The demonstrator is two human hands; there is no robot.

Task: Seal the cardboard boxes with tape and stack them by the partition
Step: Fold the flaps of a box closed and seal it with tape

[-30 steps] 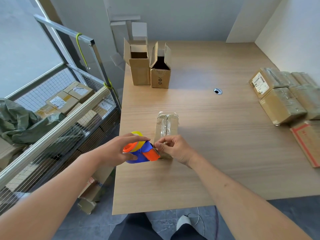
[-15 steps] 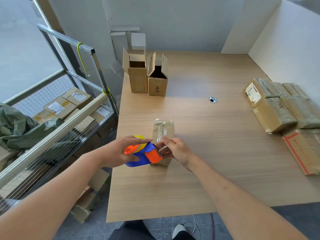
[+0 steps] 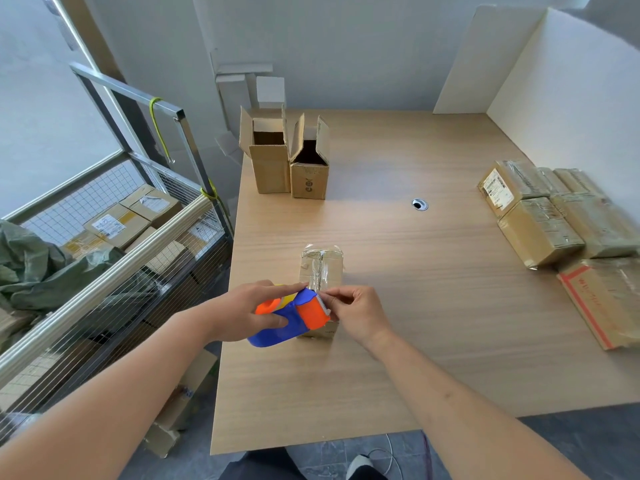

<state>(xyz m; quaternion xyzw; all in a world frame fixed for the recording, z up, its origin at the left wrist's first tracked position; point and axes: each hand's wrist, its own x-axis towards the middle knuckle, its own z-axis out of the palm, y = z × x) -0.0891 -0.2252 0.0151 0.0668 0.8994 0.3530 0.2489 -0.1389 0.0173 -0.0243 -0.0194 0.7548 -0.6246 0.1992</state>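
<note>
A small cardboard box (image 3: 322, 268) lies on the wooden table (image 3: 415, 306), its top seam covered with clear tape. My left hand (image 3: 249, 311) grips a blue and orange tape dispenser (image 3: 294, 318) at the box's near end. My right hand (image 3: 356, 311) pinches the tape end right at the dispenser's toothed blade, above the box. Sealed, taped boxes (image 3: 540, 216) sit stacked at the right beside the white partition (image 3: 561, 98).
Two open cardboard boxes (image 3: 289, 157) stand upright at the table's far left. A flat carton with red print (image 3: 602, 299) lies at the right edge. A wire cage trolley (image 3: 114, 244) with parcels stands left of the table. A cable hole (image 3: 419, 204) is mid-table.
The view has tilted up a little. Both hands have stayed at the box's near end; my right fingers have shifted onto the tape at the blade.
</note>
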